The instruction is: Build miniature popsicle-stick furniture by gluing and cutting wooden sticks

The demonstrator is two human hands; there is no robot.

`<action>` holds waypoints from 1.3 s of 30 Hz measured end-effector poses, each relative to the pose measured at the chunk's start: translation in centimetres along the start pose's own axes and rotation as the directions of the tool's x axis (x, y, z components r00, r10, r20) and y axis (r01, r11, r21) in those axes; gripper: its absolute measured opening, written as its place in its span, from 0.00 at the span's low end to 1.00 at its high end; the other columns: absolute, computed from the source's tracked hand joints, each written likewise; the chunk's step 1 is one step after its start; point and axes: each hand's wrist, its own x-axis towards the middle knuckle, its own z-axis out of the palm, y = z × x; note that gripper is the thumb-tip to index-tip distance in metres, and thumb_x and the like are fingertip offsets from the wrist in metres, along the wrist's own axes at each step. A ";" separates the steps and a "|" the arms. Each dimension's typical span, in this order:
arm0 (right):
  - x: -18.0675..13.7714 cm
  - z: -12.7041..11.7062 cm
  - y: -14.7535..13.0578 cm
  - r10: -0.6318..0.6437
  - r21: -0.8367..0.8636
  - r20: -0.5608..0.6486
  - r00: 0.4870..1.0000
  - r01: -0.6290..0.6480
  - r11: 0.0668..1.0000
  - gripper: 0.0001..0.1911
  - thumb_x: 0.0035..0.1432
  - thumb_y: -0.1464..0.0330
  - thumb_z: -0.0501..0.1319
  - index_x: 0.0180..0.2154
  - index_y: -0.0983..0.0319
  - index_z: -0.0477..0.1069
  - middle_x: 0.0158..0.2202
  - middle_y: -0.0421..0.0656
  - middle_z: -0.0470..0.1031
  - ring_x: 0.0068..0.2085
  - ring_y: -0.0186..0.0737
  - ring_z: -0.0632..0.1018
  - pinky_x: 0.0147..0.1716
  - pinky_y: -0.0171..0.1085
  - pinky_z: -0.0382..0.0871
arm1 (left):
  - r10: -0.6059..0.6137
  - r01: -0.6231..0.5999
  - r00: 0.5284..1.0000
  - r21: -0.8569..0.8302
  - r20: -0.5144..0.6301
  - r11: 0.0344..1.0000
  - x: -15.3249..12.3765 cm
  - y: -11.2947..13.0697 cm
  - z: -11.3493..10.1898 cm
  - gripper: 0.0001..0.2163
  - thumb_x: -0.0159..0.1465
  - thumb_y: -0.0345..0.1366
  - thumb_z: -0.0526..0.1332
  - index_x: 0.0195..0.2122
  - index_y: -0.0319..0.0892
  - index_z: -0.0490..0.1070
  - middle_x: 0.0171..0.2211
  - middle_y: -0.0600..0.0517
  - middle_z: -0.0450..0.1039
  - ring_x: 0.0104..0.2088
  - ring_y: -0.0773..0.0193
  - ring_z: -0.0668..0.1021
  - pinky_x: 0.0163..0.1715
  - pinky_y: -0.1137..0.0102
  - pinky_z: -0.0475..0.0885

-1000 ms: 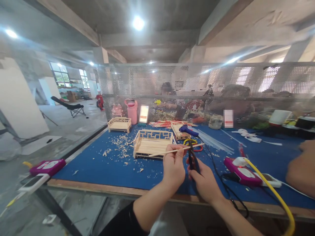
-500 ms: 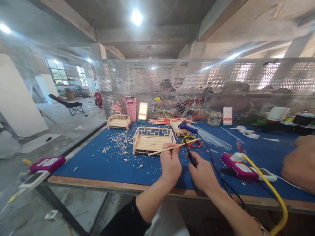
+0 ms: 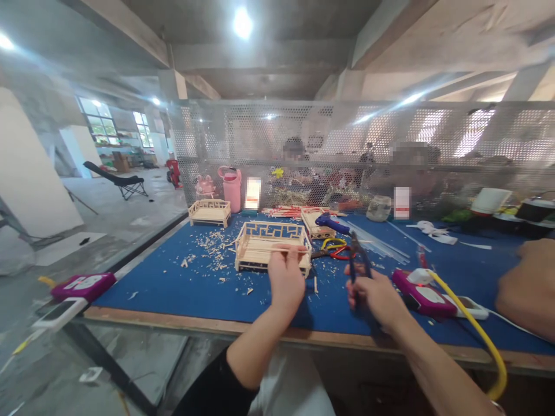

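Observation:
My left hand is closed, pinching a thin wooden stick level over the front of a miniature wooden daybed with a latticework rail. To the right, my right hand is wrapped round dark cutting pliers, which point up and are apart from the stick; motion blurs them a little. Between the hands a short wooden offcut lies on the blue mat. Scissors with red and yellow handles rest behind, beside a blue glue gun.
A second small daybed stands back left, a third wooden piece behind the first. Wood scraps, clear glue sticks and a purple power strip lie about. Another person's hand is at the right edge.
The pliers have come off the stick and moved right, turning upright. My left hand has drawn the stick left and down, over the daybed. A short offcut now lies on the mat.

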 end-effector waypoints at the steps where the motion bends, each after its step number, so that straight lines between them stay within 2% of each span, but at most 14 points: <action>1: 0.2 -0.7 0.3 0.029 0.035 0.003 1.000 -0.029 0.999 0.19 0.39 0.69 0.48 0.37 0.62 0.67 0.14 0.35 0.61 0.16 0.37 0.67 0.18 0.35 0.61 | -0.045 0.043 0.999 -0.065 -0.018 0.997 0.2 0.1 -0.4 0.05 0.59 0.35 0.53 0.28 0.41 0.62 0.28 0.50 0.71 0.31 0.65 0.75 0.37 0.67 0.69; 4: 0.6 -2.0 0.8 0.029 -0.341 0.007 1.000 -0.025 0.940 0.15 0.42 0.66 0.51 0.34 0.61 0.68 0.19 0.40 0.69 0.24 0.41 0.73 0.24 0.37 0.64 | -0.074 0.076 0.997 -0.043 0.036 0.996 0.6 0.5 -1.7 0.05 0.59 0.36 0.54 0.28 0.41 0.62 0.23 0.54 0.68 0.25 0.68 0.72 0.30 0.72 0.68; 7: 0.8 -1.2 0.9 0.050 -0.747 0.012 0.999 -0.024 0.665 0.18 0.47 0.58 0.53 0.36 0.62 0.70 0.33 0.51 0.75 0.36 0.51 0.76 0.33 0.43 0.65 | -0.032 -0.005 0.984 0.206 0.176 0.979 0.8 0.8 -2.9 0.07 0.60 0.36 0.52 0.31 0.41 0.66 0.19 0.56 0.65 0.22 0.69 0.68 0.26 0.73 0.65; 11: 1.5 1.2 0.9 -0.079 -0.846 -0.028 0.996 0.019 0.533 0.36 0.51 0.46 0.46 0.47 0.68 0.66 0.42 0.59 0.72 0.42 0.59 0.74 0.36 0.50 0.65 | 0.091 -0.292 0.924 0.531 0.372 0.796 1.6 1.0 -4.2 0.09 0.60 0.34 0.52 0.31 0.42 0.71 0.26 0.51 0.69 0.31 0.64 0.71 0.34 0.70 0.65; 14: 2.4 1.7 0.7 -0.272 -0.844 -0.039 0.962 0.114 0.524 0.33 0.51 0.50 0.50 0.49 0.69 0.65 0.46 0.59 0.70 0.46 0.60 0.71 0.41 0.54 0.63 | 0.112 -0.468 0.851 0.644 0.513 0.605 3.0 1.3 -5.4 0.10 0.61 0.34 0.52 0.33 0.42 0.73 0.28 0.49 0.68 0.32 0.63 0.70 0.33 0.70 0.65; 17: 3.4 1.1 -0.7 -0.569 -0.711 0.023 0.822 0.413 0.568 0.24 0.56 0.59 0.49 0.50 0.66 0.64 0.49 0.54 0.70 0.48 0.51 0.71 0.46 0.48 0.62 | 0.123 -0.595 0.786 0.689 0.605 0.413 4.8 1.9 -6.3 0.11 0.61 0.34 0.51 0.36 0.44 0.74 0.27 0.51 0.65 0.30 0.64 0.69 0.31 0.71 0.63; 20: 4.5 0.9 -3.1 -0.789 -0.532 0.129 0.601 0.713 0.457 0.20 0.59 0.63 0.47 0.47 0.63 0.69 0.46 0.48 0.74 0.47 0.43 0.73 0.46 0.41 0.64 | 0.119 -0.679 0.729 0.690 0.674 0.250 7.0 2.8 -6.5 0.10 0.61 0.33 0.52 0.34 0.45 0.74 0.26 0.51 0.63 0.29 0.65 0.66 0.28 0.72 0.61; 22: 5.5 1.4 -4.8 -0.828 -0.477 0.186 0.530 0.785 0.395 0.18 0.59 0.64 0.48 0.40 0.62 0.73 0.38 0.47 0.77 0.41 0.42 0.76 0.41 0.39 0.66 | 0.112 -0.712 0.697 0.666 0.709 0.222 8.6 3.4 -6.2 0.11 0.60 0.32 0.52 0.31 0.45 0.75 0.26 0.51 0.64 0.29 0.65 0.66 0.28 0.72 0.60; 27: 9.5 3.7 -7.1 -0.812 -0.399 0.157 0.563 0.788 0.469 0.13 0.54 0.65 0.53 0.33 0.60 0.75 0.32 0.44 0.78 0.35 0.40 0.77 0.35 0.37 0.67 | 0.079 -0.678 0.692 0.608 0.718 0.413 13.2 4.6 -5.8 0.09 0.58 0.31 0.54 0.29 0.43 0.75 0.27 0.50 0.67 0.29 0.65 0.69 0.33 0.70 0.62; 30: 12.2 5.1 -7.0 -0.757 -0.367 0.101 0.646 0.731 0.575 0.11 0.52 0.65 0.56 0.30 0.60 0.76 0.31 0.42 0.78 0.34 0.40 0.76 0.36 0.37 0.67 | 0.127 -0.477 0.824 0.556 0.552 0.680 16.1 3.9 -6.5 0.06 0.56 0.35 0.59 0.30 0.43 0.76 0.31 0.49 0.73 0.35 0.62 0.72 0.40 0.69 0.63; 32: 13.6 6.0 -6.5 -0.711 -0.348 0.095 0.696 0.693 0.632 0.10 0.51 0.65 0.56 0.28 0.60 0.75 0.31 0.42 0.78 0.34 0.40 0.76 0.37 0.37 0.66 | 0.119 -0.256 0.945 0.465 0.303 0.848 17.8 2.6 -7.4 0.09 0.57 0.38 0.57 0.31 0.42 0.75 0.34 0.48 0.74 0.38 0.62 0.73 0.43 0.68 0.63; 33: 14.1 6.4 -6.2 -0.693 -0.338 0.100 0.714 0.680 0.651 0.10 0.50 0.66 0.56 0.28 0.61 0.75 0.32 0.42 0.78 0.35 0.40 0.76 0.37 0.37 0.66 | 0.069 -0.154 0.975 0.416 0.212 0.896 18.4 1.8 -7.9 0.10 0.58 0.39 0.56 0.31 0.41 0.75 0.34 0.48 0.75 0.38 0.63 0.73 0.44 0.68 0.63; 36: 15.0 7.0 -5.5 -0.646 -0.312 0.115 0.754 0.645 0.697 0.11 0.50 0.66 0.55 0.28 0.61 0.75 0.32 0.42 0.78 0.36 0.40 0.75 0.37 0.37 0.66 | -0.153 0.085 0.970 0.327 0.189 0.941 19.2 -0.5 -9.3 0.11 0.56 0.41 0.59 0.28 0.37 0.74 0.30 0.47 0.76 0.34 0.63 0.75 0.42 0.67 0.65; 39: 15.2 7.2 -5.4 -0.612 -0.306 0.156 0.775 0.627 0.716 0.11 0.49 0.65 0.56 0.28 0.61 0.76 0.29 0.40 0.78 0.32 0.39 0.75 0.34 0.36 0.66 | -0.279 0.203 0.936 0.318 0.215 0.926 18.7 -1.8 -10.1 0.12 0.51 0.43 0.63 0.27 0.37 0.74 0.28 0.47 0.76 0.33 0.63 0.76 0.40 0.67 0.66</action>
